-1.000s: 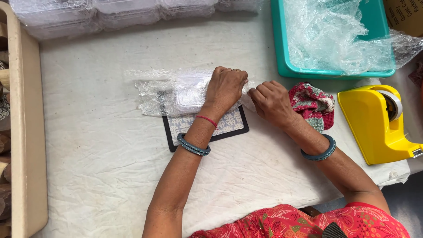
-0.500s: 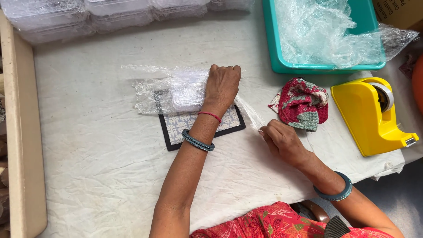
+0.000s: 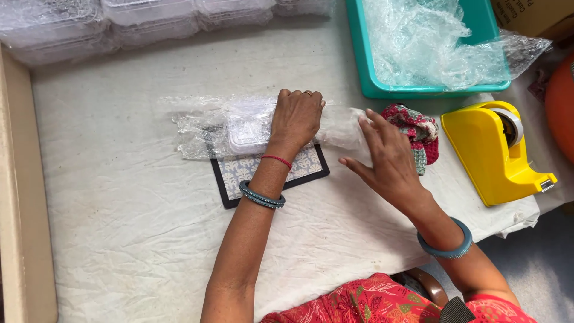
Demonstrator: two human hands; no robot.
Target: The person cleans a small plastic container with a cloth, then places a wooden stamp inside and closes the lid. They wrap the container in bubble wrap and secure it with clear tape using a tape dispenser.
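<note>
On the white cloth-covered table (image 3: 119, 239), near its middle, lies the bubble-wrap bundle (image 3: 239, 128) I am rolling: a clear plastic box swaddled in the wrap, resting across the top edge of a black-rimmed patterned board (image 3: 263, 170). Its long axis runs from nine o'clock to three o'clock, one loose tail trailing toward nine, the other end toward three. My left hand (image 3: 297, 116) presses down on the bundle with fingers curled over its far side, palm flat on top, clamping it. My right hand (image 3: 388, 161) sits at three o'clock of the bundle, fingers spread and holding nothing, the fingertips just touching the wrap's loose end.

To do this well, I judge I should keep the left palm firm so the roll cannot unwind, and gather the right tail snugly against the box before folding it, so no slack is left.

At one o'clock stands the teal tray (image 3: 359, 66) full of more wrap; at three o'clock the yellow tape dispenser (image 3: 487, 158); between it and my right hand, a small red-and-green knitted pouch (image 3: 418, 134).
</note>
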